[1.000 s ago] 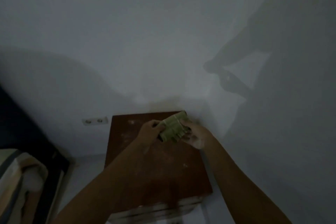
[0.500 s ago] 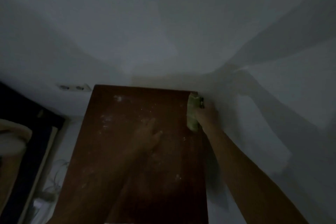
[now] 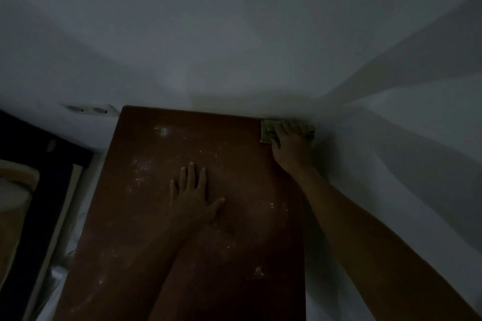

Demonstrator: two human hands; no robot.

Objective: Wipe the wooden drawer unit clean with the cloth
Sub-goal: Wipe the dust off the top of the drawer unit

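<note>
The room is dim. The top of the dark brown wooden drawer unit (image 3: 146,216) fills the lower middle, speckled with pale dust. My left hand (image 3: 193,195) lies flat on the middle of the top, fingers straight and spread. My right hand (image 3: 290,148) presses a folded green cloth (image 3: 267,133) onto the far right corner of the top, against the wall. The hand covers most of the cloth; its edges show to the left and right of the fingers.
A white wall (image 3: 234,47) runs behind and to the right of the unit. A double wall socket (image 3: 88,110) sits at the far left corner. A dark bed frame (image 3: 39,177) with pale bedding (image 3: 15,185) stands left.
Both hands held the cloth above the unit a second ago. My left hand has let go and now lies flat on the top; my right has pressed the cloth into the far right corner.
</note>
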